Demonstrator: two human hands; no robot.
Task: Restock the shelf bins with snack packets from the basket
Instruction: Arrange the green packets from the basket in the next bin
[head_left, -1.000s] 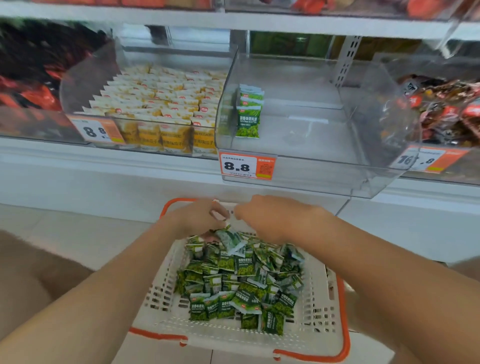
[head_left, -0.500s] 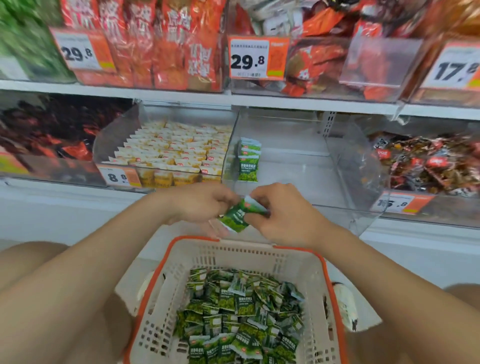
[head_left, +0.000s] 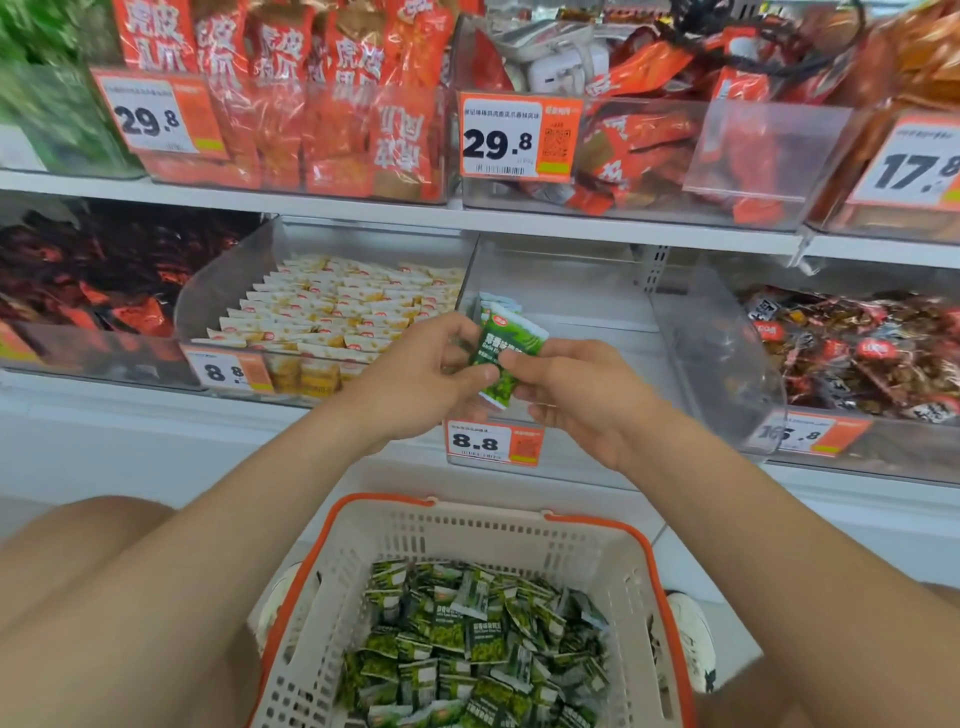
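— Green packet (head_left: 506, 358), pinched from both sides: left hand (head_left: 415, 379) and right hand (head_left: 576, 395) each curl fingers round it, just in front of the clear bin (head_left: 571, 312).
— How far along?
— Barely begun, I'd say. Only a small stack (head_left: 487, 303) stands at the bin's left wall, and the basket (head_left: 467, 525) below holds a whole heap of packets (head_left: 467, 639).

Basket (head_left: 467, 540) below bin (head_left: 571, 291); packets (head_left: 467, 639) in basket; held packet (head_left: 506, 358) before bin.

Lower shelf (head_left: 78, 405) carries clear bins (head_left: 727, 364) side by side; basket (head_left: 519, 525) sits on floor (head_left: 737, 566).
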